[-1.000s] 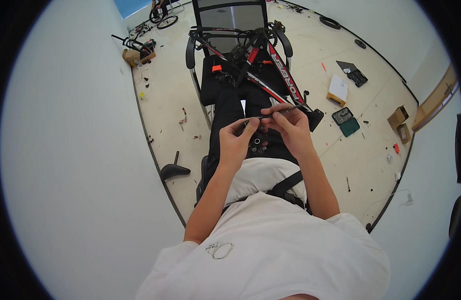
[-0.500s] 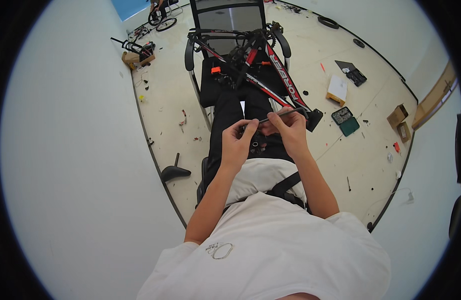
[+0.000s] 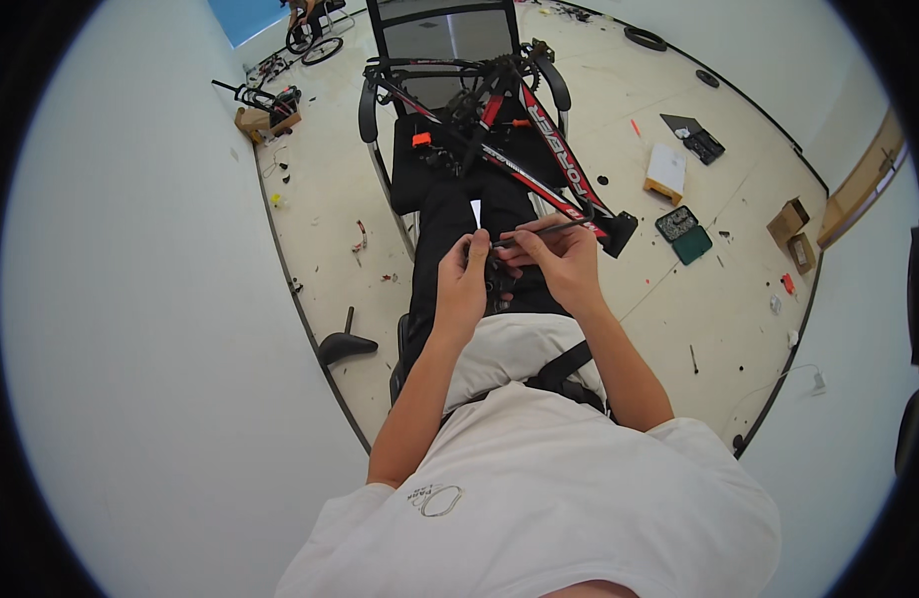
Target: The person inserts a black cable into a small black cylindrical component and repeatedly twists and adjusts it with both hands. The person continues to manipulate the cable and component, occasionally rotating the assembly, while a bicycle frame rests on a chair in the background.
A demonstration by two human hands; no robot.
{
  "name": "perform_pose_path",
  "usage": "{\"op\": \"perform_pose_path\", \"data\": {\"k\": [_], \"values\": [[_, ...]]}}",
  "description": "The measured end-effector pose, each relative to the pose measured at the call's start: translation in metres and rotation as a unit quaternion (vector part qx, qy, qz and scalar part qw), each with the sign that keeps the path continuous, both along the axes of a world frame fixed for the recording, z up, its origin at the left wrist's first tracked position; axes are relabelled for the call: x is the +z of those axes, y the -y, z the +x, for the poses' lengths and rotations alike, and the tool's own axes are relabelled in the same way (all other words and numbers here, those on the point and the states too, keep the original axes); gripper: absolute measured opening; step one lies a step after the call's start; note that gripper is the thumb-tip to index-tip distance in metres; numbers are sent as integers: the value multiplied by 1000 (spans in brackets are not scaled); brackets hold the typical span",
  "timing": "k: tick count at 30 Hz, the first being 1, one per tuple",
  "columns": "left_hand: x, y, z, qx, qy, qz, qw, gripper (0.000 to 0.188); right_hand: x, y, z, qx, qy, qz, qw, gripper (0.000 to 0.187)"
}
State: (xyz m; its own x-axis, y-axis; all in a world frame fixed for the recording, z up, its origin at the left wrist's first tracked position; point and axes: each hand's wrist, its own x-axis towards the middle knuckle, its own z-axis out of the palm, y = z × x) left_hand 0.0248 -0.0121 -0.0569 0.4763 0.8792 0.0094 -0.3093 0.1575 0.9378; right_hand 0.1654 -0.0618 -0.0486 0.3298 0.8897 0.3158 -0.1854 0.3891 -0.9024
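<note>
My right hand (image 3: 569, 267) is closed on a dark L-shaped hex key (image 3: 559, 227), its bent end past the fingers toward the bike frame. With thumb and fingers pinched together, my left hand (image 3: 461, 289) meets the key's other end; what small thing it holds there I cannot make out. Below the hands, a black part with metal bits (image 3: 499, 284) lies on my lap, partly covered by the fingers. Just ahead, a red, black and white bicycle frame (image 3: 554, 140) rests across the seat of a black office chair (image 3: 404, 164).
An orange item (image 3: 421, 140) lies on the chair seat. Left on the floor is a bike saddle (image 3: 347, 347); farther off, a box of bike parts (image 3: 268, 118). To the right are a green case (image 3: 692, 245), a black toolbox (image 3: 703, 147) and cardboard boxes (image 3: 790, 224). Another person (image 3: 302, 12) sits far back.
Both hands have shifted slightly left. The hex key has moved with the right hand, and its bent end now points upward rather than down. The left fingers have drawn closer to the right ones.
</note>
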Motion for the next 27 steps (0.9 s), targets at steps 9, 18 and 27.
{"op": "perform_pose_path", "data": {"k": [9,18,27], "values": [[-1,-5,-2,-5,1,32,999,36,-12,1,-7,-49,28,-43,997,17],[8,-3,-11,-53,-16,-27,998,34,-1,3,-2,11,46,16,999,10],[-5,-6,-5,-12,-42,80,996,30,-12,2,-4,-41,18,-32,998,20]]}}
